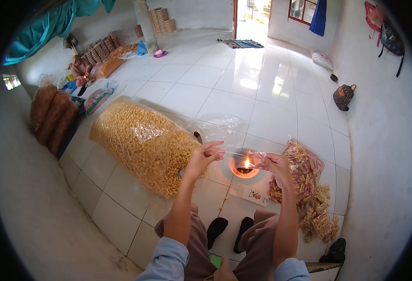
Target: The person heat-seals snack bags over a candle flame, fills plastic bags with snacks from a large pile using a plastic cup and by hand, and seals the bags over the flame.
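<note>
My left hand [205, 157] and my right hand [275, 167] pinch opposite ends of a clear plastic strip or bag edge [236, 153], stretched taut between them. Just below it a flame [247, 162] burns in an orange bowl [238, 173] that has something dark inside. To the left lies a large clear sack of small yellow puffed snacks [142, 140], its mouth toward my left arm. Beside my right hand stands a clear bag full of red and yellow printed packets [304, 168]. Filled snack packs [322, 218] are piled in front of it.
A printed paper [252, 193] lies on the tiled floor near the bowl. Brown sacks [53, 117] lean at the left wall. Another person [80, 69] sits far left by stacked packs [104, 48]. A backpack [344, 97] rests by the right wall; a mat [241, 43] lies near the doorway.
</note>
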Demonstrator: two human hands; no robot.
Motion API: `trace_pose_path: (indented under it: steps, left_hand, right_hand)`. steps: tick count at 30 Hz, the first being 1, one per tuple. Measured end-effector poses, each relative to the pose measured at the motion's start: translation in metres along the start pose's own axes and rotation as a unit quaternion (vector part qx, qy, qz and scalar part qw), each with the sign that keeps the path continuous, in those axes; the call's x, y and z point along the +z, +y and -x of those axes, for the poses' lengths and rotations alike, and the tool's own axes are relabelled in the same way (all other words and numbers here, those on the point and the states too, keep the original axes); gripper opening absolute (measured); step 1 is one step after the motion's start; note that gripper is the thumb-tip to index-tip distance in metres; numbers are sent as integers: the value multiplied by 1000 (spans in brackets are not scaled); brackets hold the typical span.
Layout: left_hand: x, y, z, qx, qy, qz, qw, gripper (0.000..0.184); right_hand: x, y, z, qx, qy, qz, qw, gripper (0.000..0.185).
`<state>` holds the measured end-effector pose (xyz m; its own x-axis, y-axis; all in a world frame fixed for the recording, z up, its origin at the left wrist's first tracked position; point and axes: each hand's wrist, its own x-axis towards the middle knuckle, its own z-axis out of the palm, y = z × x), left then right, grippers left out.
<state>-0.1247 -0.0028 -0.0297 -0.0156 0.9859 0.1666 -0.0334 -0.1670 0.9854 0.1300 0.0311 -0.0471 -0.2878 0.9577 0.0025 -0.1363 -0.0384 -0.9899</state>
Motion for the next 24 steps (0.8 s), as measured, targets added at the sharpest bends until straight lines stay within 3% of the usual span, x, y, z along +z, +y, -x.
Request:
trace_pose_path:
  steps: [4,6,12,15,18,22,24]
  left_hand:
    - [-3,-6,-1,-63,5,40,997,21]
    - [-3,-12,-3,-57,-37,-36,997,17]
    - [-4,-19,-6,-35,5,-17,999,9]
    - [-8,-13,-5,-17,-26,-52,998,6]
    - [-3,-5,1,28,-12,-48,998,10]
    - [-8,-2,15,22,-32,-85,996,17]
    - [-6,0,22,208,100,-354,906,44]
  right_hand:
    - [-6,2,0,-10,19,0,1000,18]
    - [-5,2,0,-14,8,11,1000,20]
    - [-1,-1,0,-9,4,-7,1000,26]
    - [1,-4,0,-6,-8,-3,1000,27]
    - [1,-7,0,-14,-11,-12,1000,27]
    - [1,-7,6,-6,-21,-13,1000,30]
    - [5,-6,16,-26,-24,-6,999,29]
